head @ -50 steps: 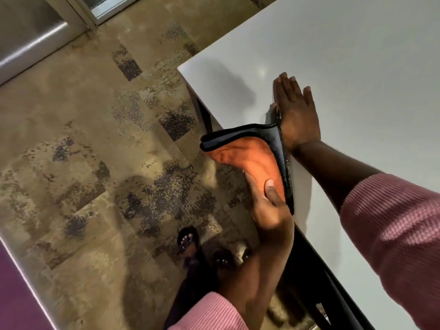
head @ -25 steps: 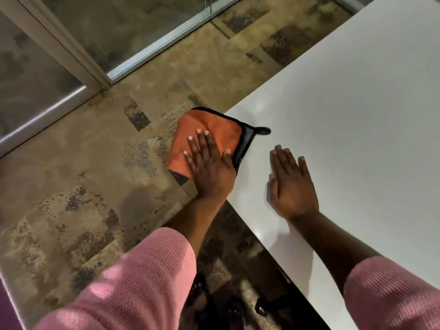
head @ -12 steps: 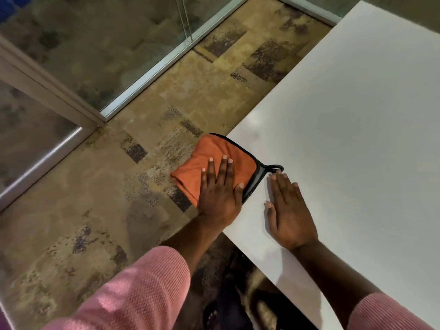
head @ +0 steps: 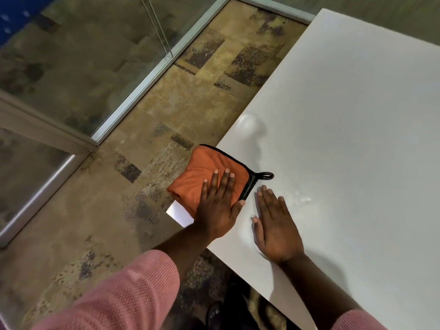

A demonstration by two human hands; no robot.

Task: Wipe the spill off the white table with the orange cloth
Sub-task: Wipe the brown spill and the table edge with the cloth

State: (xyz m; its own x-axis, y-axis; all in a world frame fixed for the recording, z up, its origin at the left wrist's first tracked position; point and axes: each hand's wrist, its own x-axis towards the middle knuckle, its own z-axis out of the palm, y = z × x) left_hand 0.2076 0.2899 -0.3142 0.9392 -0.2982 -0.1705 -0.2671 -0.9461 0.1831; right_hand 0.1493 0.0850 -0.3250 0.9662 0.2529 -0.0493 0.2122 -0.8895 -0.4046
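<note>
The orange cloth (head: 202,170), folded, with a black trim and a black hanging loop, lies on the near-left corner of the white table (head: 345,139) and hangs over its edge. My left hand (head: 219,206) presses flat on the cloth, fingers spread. My right hand (head: 276,225) rests flat on the bare tabletop just right of the cloth, holding nothing. A faint wet smear (head: 302,198) glistens on the table right of my right fingertips, and a glossy patch (head: 248,125) shows farther along the left edge.
Patterned brown carpet (head: 142,163) covers the floor left of the table. A glass partition with a metal frame (head: 147,75) runs along the far left. My dark shoes (head: 214,313) stand below the table's near edge.
Two seconds ago my left hand held the cloth below the table edge; it has since laid it on the corner and pressed down. The view has lifted, showing more tabletop.
</note>
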